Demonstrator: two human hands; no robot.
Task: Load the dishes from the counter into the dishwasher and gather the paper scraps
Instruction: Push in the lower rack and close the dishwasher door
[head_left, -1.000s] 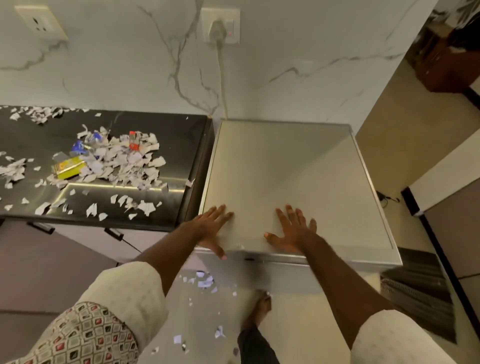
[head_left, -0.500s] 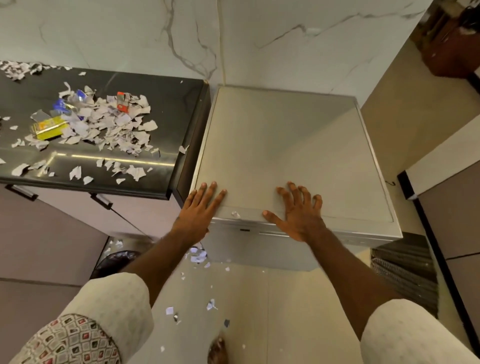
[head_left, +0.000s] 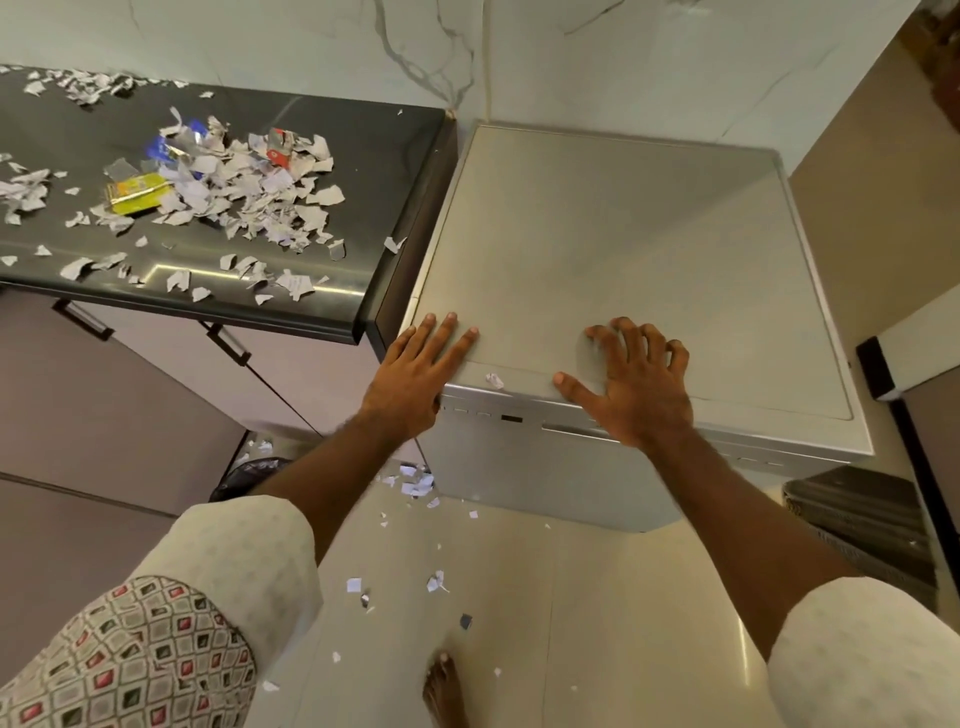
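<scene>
From my remote seat, I see both arms reach forward and down to the dishwasher (head_left: 623, 249). The left hand (head_left: 415, 374) lies flat on its front left corner, its grip slack, fingers straight and close together, holding nothing. The right hand (head_left: 636, 384) rests on the front edge, its grip spread, thumb out, fingers arched with the tips on the top, also holding nothing. The dishwasher stands against a marble wall (head_left: 675, 62), just right of a dark table (head_left: 374, 156). Paper scraps (head_left: 249, 192) lie heaped on the table, too many to count, with more on the floor (head_left: 571, 597). I count one scrap on the dishwasher top, one yellow packet (head_left: 136, 193) in the heap, two cupboard handles (head_left: 227, 343) and one bare foot (head_left: 441, 691).
</scene>
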